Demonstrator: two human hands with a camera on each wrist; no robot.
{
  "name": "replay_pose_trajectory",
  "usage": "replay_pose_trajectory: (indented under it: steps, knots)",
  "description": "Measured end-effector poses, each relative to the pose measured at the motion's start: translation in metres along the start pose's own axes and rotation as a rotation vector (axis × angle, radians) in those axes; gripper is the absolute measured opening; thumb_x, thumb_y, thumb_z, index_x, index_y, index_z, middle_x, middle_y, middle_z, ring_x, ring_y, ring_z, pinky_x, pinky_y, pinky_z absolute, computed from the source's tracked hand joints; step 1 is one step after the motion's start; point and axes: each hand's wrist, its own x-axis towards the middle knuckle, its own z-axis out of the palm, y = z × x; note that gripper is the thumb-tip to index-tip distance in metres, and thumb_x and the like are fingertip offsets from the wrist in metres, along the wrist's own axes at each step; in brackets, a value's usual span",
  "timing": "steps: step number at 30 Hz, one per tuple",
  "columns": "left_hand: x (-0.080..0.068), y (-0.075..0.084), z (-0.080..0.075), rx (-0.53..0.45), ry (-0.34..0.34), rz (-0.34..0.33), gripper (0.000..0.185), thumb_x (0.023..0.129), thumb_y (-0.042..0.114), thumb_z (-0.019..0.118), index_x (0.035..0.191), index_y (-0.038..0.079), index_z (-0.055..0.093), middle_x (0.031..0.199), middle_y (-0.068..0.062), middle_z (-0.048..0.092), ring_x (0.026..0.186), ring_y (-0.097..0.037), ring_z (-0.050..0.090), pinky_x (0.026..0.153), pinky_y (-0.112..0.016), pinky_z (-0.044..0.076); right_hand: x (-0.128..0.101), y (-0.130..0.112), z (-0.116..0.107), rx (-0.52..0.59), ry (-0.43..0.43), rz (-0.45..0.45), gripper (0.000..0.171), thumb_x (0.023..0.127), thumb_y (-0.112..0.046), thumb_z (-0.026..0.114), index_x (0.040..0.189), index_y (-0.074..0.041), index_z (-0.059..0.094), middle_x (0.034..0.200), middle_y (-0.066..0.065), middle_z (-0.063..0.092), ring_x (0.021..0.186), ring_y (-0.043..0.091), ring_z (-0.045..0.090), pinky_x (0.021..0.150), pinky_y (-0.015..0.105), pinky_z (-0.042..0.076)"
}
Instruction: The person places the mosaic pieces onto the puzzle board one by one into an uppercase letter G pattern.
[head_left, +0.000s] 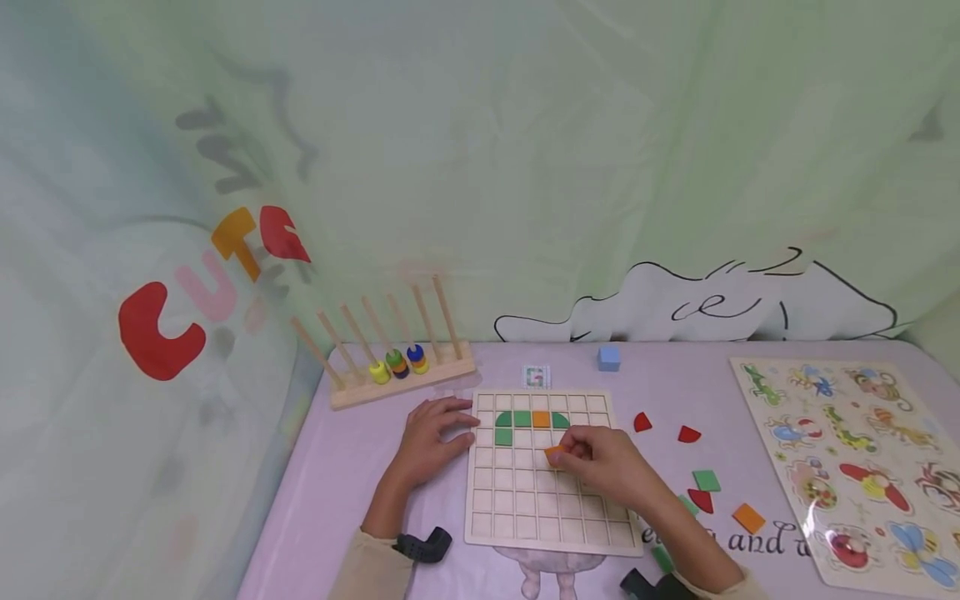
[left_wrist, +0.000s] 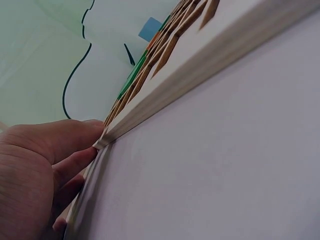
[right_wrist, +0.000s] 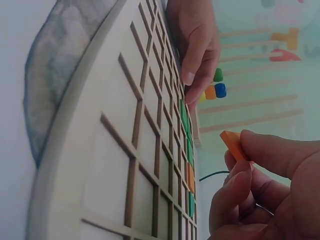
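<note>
Board (head_left: pixel 525 503) had 5 pcs (head_left: pixel 522 419) in, spares (head_left: pixel 748 518) lower right prob tbd; R hand (head_left: pixel 611 468) pinched tile (head_left: pixel 553 456), L hand's (head_left: pixel 429 440) fingers relaxed.

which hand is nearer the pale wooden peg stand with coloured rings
Left: the left hand is in front of the peg stand, at the left edge of the gridded wooden board; the right hand is farther right, over the board, pinching an orange tile.

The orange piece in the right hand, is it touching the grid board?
Apart. The right wrist view shows background plainly between the orange piece, pinched in the right hand, and the grid board.
</note>
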Motion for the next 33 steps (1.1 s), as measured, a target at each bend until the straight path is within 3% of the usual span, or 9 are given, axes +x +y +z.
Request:
replay_pose_trajectory:
  steps: [24,29,33]
  knots:
    - [0.001,0.003,-0.002,-0.015,0.008,-0.029,0.020,0.092,0.025,0.075,0.111,0.022,0.078,0.139,0.002,0.065,0.143,-0.024,0.048,0.123,-0.056,0.020,0.007,0.014,0.009,-0.006,-0.023,-0.035,0.018,0.090,-0.030,0.078,0.079,-0.021,0.067,0.066,-0.006,0.056,0.067,0.009,0.050,0.058,0.021,0.039]
    - [0.001,0.004,-0.002,-0.010,0.000,-0.033,0.020,0.092,0.026,0.074,0.111,0.022,0.078,0.140,0.002,0.065,0.144,-0.024,0.047,0.124,-0.055,0.020,0.011,0.014,0.014,0.017,-0.034,-0.077,0.016,0.089,-0.030,0.079,0.081,-0.019,0.069,0.063,-0.007,0.056,0.058,0.008,0.051,0.054,0.021,0.041]
    - [0.000,0.005,-0.002,-0.009,0.000,-0.027,0.020,0.092,0.027,0.074,0.111,0.023,0.078,0.140,0.002,0.065,0.142,-0.025,0.048,0.123,-0.056,0.021,0.015,0.012,0.021,0.049,-0.059,-0.043,0.015,0.090,-0.028,0.079,0.083,-0.018,0.070,0.061,-0.005,0.058,0.051,0.010,0.052,0.050,0.022,0.043]
